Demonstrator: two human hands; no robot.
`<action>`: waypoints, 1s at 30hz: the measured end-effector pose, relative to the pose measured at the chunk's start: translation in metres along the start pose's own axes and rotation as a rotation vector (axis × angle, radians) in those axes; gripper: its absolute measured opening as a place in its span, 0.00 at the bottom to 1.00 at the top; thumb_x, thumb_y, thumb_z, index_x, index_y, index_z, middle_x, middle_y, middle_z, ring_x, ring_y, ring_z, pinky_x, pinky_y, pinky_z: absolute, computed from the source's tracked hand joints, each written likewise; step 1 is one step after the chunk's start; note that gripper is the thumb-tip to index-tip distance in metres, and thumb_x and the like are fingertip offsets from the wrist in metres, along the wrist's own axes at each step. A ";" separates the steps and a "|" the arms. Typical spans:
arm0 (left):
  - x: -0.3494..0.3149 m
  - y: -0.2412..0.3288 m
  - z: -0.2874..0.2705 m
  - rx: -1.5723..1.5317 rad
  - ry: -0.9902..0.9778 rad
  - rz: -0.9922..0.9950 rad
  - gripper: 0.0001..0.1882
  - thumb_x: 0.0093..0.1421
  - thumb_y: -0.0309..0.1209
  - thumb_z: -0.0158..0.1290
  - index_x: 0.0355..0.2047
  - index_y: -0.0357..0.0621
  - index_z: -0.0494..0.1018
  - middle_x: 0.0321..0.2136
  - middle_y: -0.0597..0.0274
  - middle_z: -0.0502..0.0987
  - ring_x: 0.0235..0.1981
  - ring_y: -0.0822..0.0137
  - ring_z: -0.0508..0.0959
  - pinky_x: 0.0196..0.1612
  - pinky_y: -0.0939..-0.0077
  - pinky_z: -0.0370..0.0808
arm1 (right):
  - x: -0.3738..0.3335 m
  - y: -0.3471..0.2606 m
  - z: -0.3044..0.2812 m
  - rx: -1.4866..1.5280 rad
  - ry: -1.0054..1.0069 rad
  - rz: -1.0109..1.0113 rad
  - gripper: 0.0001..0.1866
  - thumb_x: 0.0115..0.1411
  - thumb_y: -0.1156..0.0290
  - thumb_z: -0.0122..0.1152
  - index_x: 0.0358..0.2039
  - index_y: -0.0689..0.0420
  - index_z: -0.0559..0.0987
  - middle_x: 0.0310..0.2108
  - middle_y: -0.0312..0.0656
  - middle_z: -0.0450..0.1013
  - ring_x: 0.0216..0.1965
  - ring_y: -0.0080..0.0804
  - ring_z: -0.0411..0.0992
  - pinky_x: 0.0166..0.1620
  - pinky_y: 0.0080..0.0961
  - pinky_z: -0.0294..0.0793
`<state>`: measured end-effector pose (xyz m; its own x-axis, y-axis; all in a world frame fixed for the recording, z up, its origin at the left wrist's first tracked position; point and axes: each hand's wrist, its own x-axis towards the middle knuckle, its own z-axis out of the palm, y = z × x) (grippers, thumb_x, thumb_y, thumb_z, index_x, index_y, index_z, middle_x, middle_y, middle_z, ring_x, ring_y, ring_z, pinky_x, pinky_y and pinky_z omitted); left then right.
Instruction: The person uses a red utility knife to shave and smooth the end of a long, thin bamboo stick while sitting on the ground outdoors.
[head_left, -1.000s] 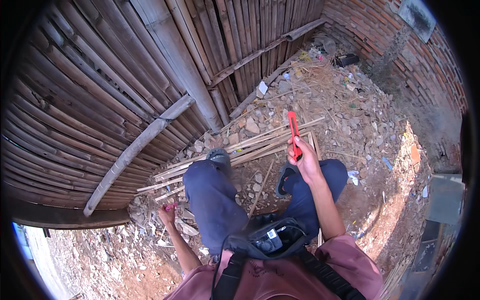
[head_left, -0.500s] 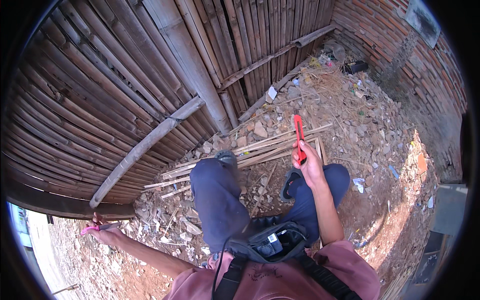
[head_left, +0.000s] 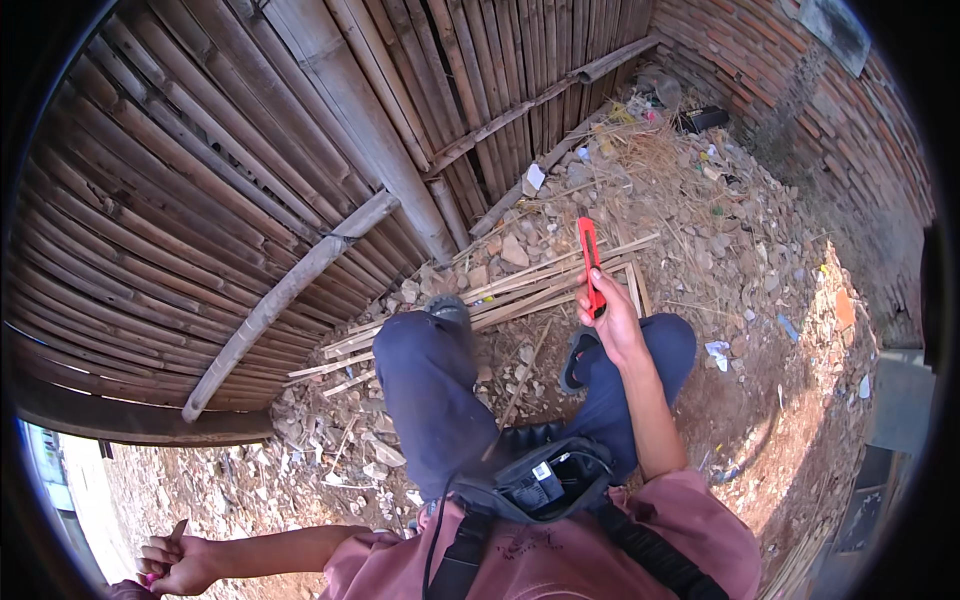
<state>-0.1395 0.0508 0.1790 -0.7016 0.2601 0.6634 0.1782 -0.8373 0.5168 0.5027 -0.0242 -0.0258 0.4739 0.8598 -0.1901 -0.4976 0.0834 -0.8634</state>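
My right hand (head_left: 612, 315) is raised above my right knee, its fingers wrapped round a red box cutter (head_left: 588, 250) that points away from me. My left hand (head_left: 180, 565) is stretched out to the far lower left, fingers closed on what looks like a small pink-handled knife (head_left: 179, 531). Its brownish pointed blade sticks up past the fingers, while most of the pink handle is hidden. Beyond my feet, long thin bamboo strips (head_left: 540, 292) lie in a loose pile on the rubble, apart from both hands.
A bamboo-slat wall (head_left: 250, 150) rises at the left and ahead; a brick wall (head_left: 760, 70) stands at the far right. Stones and litter cover the ground (head_left: 720, 260). An open black waist bag (head_left: 540, 480) sits at my lap. Something dark maroon (head_left: 130, 590) shows beside my left hand.
My left hand has swung down and back toward the lower left corner with the pink-handled knife, whose blade now points up. My right hand still holds the box cutter in nearly the same place.
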 end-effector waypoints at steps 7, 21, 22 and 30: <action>0.036 -0.023 -0.048 -0.111 -0.041 0.182 0.15 0.71 0.37 0.49 0.27 0.43 0.66 0.15 0.65 0.58 0.19 0.65 0.64 0.31 0.61 0.78 | 0.000 0.000 -0.002 -0.004 0.002 -0.014 0.17 0.78 0.55 0.51 0.46 0.56 0.76 0.25 0.31 0.67 0.24 0.19 0.65 0.28 0.18 0.61; -0.063 0.015 0.086 0.250 0.151 0.666 0.15 0.79 0.40 0.41 0.43 0.41 0.68 0.26 0.60 0.69 0.25 0.67 0.70 0.31 0.76 0.73 | 0.002 -0.004 -0.006 -0.109 -0.024 -0.024 0.19 0.78 0.56 0.50 0.52 0.59 0.77 0.27 0.34 0.72 0.26 0.21 0.71 0.32 0.20 0.68; -0.084 0.017 0.101 0.244 0.074 0.620 0.14 0.79 0.39 0.41 0.43 0.40 0.68 0.25 0.60 0.68 0.24 0.67 0.69 0.29 0.77 0.72 | 0.001 -0.005 0.000 -0.140 -0.022 -0.052 0.19 0.78 0.56 0.50 0.53 0.59 0.77 0.27 0.35 0.74 0.28 0.22 0.73 0.34 0.20 0.70; -0.381 -0.034 0.163 0.384 -2.162 -0.361 0.32 0.71 0.38 0.58 0.67 0.32 0.63 0.55 0.37 0.77 0.53 0.42 0.81 0.53 0.54 0.80 | -0.002 0.000 -0.006 0.017 0.060 -0.111 0.18 0.75 0.66 0.51 0.59 0.61 0.75 0.33 0.39 0.76 0.35 0.23 0.75 0.41 0.21 0.72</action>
<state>0.2343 0.0580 -0.0032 0.8232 0.5369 -0.1847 0.5303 -0.6109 0.5879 0.5063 -0.0291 -0.0286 0.5689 0.8134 -0.1217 -0.4515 0.1852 -0.8729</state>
